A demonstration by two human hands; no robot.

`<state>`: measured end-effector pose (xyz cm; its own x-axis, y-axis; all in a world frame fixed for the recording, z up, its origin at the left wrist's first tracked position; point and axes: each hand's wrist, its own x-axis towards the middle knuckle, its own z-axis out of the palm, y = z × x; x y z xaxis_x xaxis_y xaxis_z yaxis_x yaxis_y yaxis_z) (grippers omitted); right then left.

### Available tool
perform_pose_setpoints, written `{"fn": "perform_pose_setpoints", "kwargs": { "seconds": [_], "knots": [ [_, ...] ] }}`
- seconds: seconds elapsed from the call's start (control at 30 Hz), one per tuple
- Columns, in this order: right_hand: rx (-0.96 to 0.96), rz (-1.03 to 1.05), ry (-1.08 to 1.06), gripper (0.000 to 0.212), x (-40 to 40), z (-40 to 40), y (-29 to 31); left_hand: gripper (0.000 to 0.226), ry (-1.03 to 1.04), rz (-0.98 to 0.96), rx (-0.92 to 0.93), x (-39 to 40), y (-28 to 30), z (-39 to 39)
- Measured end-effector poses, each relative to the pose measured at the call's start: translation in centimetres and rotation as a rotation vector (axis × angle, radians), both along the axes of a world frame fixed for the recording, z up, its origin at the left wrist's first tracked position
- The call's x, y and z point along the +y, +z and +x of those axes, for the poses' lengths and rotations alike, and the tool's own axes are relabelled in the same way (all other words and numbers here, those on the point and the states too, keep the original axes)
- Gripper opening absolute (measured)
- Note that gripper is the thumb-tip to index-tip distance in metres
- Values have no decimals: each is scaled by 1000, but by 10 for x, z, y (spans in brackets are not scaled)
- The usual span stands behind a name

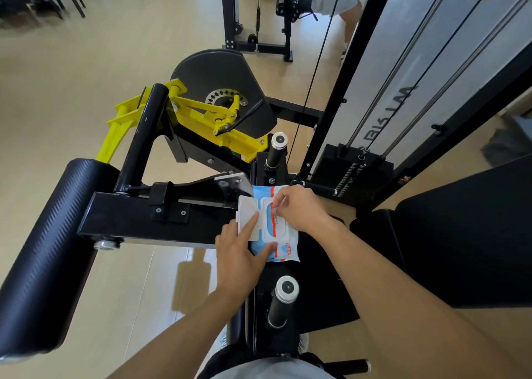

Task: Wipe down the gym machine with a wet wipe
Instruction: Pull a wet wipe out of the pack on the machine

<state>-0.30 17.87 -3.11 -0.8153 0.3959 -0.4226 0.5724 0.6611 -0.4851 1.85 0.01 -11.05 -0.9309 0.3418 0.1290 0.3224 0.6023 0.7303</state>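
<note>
The wipe pack [280, 252], lid open, is pressed flat by the spread left hand [240, 252] while a wipe is pinched by the right hand [299, 208]; a straight, slow pull is advised.

A gym — a black and yellow gym machine [184, 136] with a padded roller [49, 252], a weight stack [352, 174] on steel guide rods, another black rack [259, 12] across the pale floor [86, 67].

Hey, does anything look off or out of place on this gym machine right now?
Nothing looks damaged or spilled. The only odd item is the wet wipe pack, lying on the machine frame with its lid flipped open, left hand steadying it, right hand pinching at the opening.
</note>
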Motion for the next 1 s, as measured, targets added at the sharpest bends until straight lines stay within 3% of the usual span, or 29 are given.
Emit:
{"fn": "perform_pose_setpoints", "kwargs": {
  "seconds": [0.13,0.37,0.5,0.7,0.8,1.0],
  "knots": [
    [88,81,54,9,-7,15,5,64,-15,-64,91,1,3,1],
    [154,-87,84,10,-6,59,7,65,-3,-105,139,3,0,4],
    [158,-52,111,7,-7,75,5,62,-5,-111,150,3,-2,4],
    [232,-287,-81,9,-11,67,4,35,-69,-73,230,0,-5,6],
    [200,-200,-132,8,-11,54,2,34,-79,-66,227,-1,-5,9],
    [27,67,30,21,-14,40,6,35,-78,-52,217,0,-4,8]
  ]
}}
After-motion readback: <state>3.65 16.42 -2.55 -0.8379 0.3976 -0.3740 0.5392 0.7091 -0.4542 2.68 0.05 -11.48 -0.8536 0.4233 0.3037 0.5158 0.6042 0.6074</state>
